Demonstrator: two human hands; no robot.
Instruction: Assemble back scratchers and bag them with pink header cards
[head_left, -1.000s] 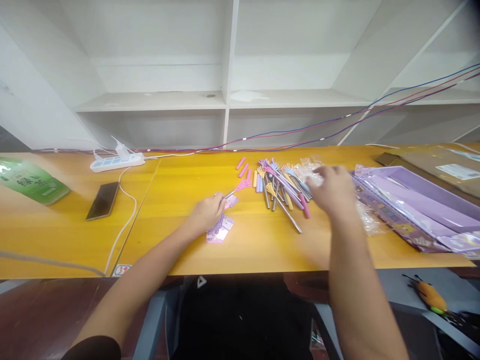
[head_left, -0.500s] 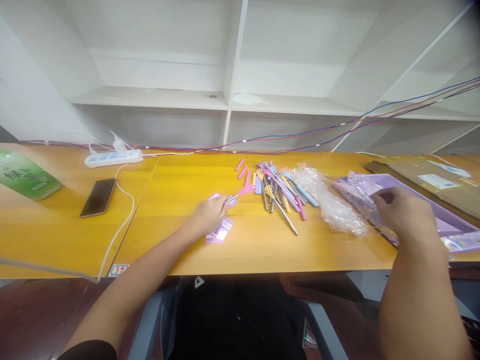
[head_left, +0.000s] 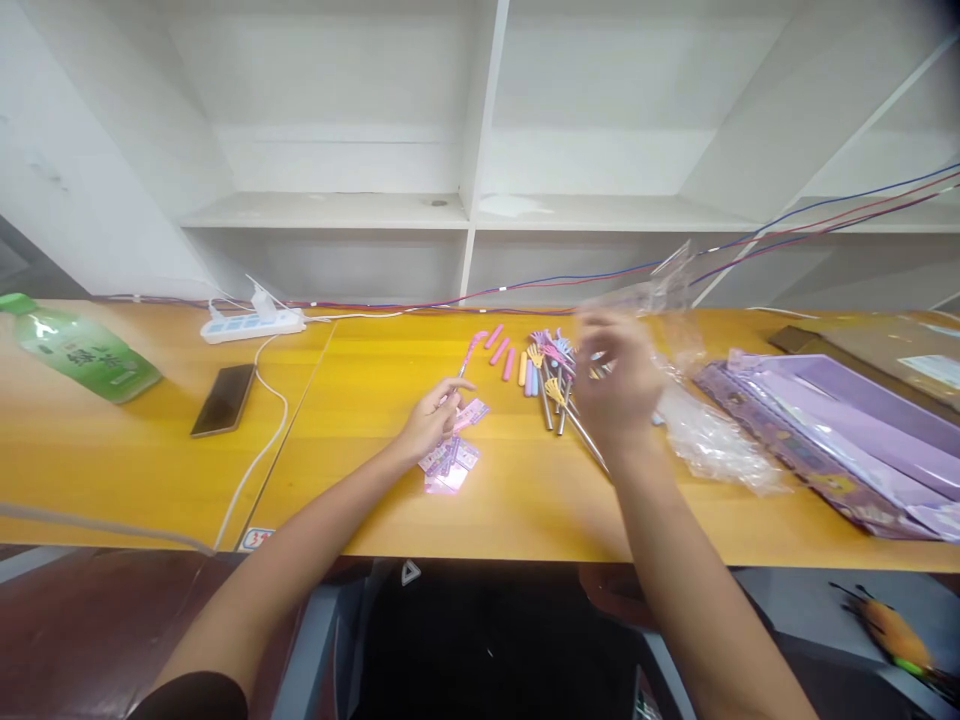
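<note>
My left hand (head_left: 433,425) is closed around the metal shaft of a pink back scratcher (head_left: 472,345), its head pointing up and away. Below that hand lie several pink and purple printed cards (head_left: 448,462). My right hand (head_left: 619,375), smeared by motion, pinches a clear plastic bag (head_left: 667,290) that trails up to the right. Partly hidden behind it is a pile of back scratchers (head_left: 559,385) with hand-shaped heads and metal shafts. Several loose pink handle sleeves (head_left: 508,365) lie left of the pile.
Crumpled clear plastic (head_left: 709,440) lies right of the pile, beside a lilac tray (head_left: 847,380) with printed packaging. A cardboard box (head_left: 892,345) is behind. To the left are a phone (head_left: 223,400), a power strip (head_left: 251,325) and a green bottle (head_left: 90,350). Cables run along the shelf.
My right hand has moved left from the tray to over the pile, bringing a clear bag. The back scratcher in my left hand has turned from pointing right to pointing more upward.
</note>
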